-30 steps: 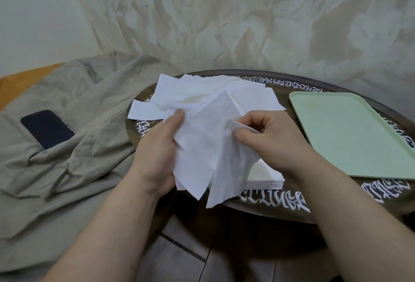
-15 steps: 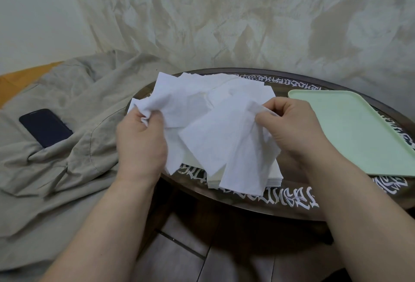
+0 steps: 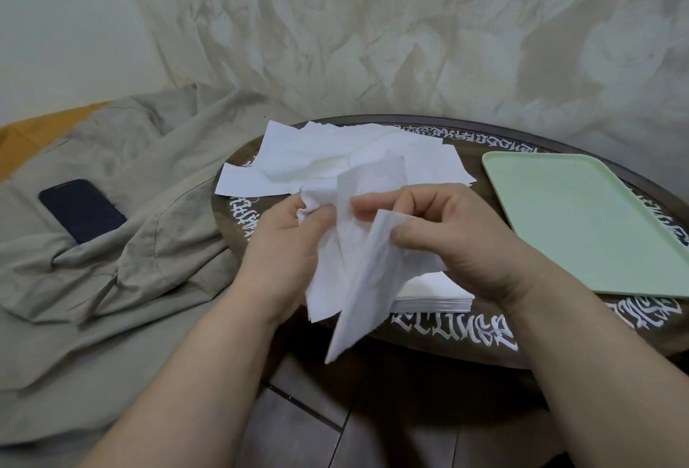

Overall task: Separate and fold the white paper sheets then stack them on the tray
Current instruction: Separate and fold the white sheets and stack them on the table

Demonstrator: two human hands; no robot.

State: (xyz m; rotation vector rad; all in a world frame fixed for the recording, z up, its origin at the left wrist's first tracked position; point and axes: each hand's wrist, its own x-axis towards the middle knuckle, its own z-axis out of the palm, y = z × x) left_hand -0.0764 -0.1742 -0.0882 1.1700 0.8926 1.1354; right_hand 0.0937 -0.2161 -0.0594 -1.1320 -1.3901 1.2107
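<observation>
Since half a second ago both hands have drawn together over the near edge of the round table [image 3: 458, 333]; earlier they were held apart with the sheets spread between them. My left hand [image 3: 287, 244] now bunches crumpled white paper against its palm, fingers curled round it. My right hand [image 3: 443, 240] pinches a corner of the held sheets [image 3: 358, 281] between thumb and forefinger. These sheets hang from my hands past the table's near rim, one pointed corner lowest. How many layers I hold, I cannot tell; probably two or three.

On the table, farther from me than my hands: a loose heap of white sheets [image 3: 335, 158], overlapping. Under my right hand, at the near rim: a neat squared stack [image 3: 436, 298] of white paper. At the table's right side: the pale green tray [image 3: 581, 221], bare surface showing. Left of the table: beige cloth [image 3: 123, 244] with a dark phone [image 3: 82, 210] on it.
</observation>
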